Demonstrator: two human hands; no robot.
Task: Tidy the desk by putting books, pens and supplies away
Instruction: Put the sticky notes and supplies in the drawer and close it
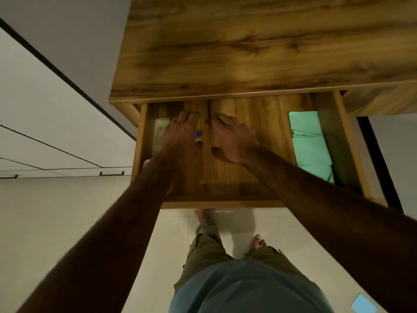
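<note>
Left forearm [117, 222] and right forearm [316, 195] stretch out from close under the camera, and both run down into the open drawer [221, 203]. Left hand [180, 136] is arched over the drawer floor with its fingertips bent down. Whether it is gripping anything I cannot tell, since the palm hides what is beneath. Right hand [232, 141] sits just beside it, fingers spread and relaxed, thumb out, grasping nothing that shows. Peeking out between them, right at the thumb edge of the left hand, is a small blue object [196, 133]. It is bright against the wood but mostly covered and too small to name for sure, perhaps the end of a pen. It looks like the stowing step, and the thing to do well is to lay the piece flat and parallel to the drawer wall, use the free hand to stop it rolling, and get all fingers out before any push on the drawer front. Moving outward, a pale flat item [161, 128] lies along the left wall and a green sheet [309, 141] fills the right end. The wood-grain bench [248, 53] overhangs the drawer at the back. Below is pale floor [293, 233], with a bare foot [259, 241] on it.
</note>
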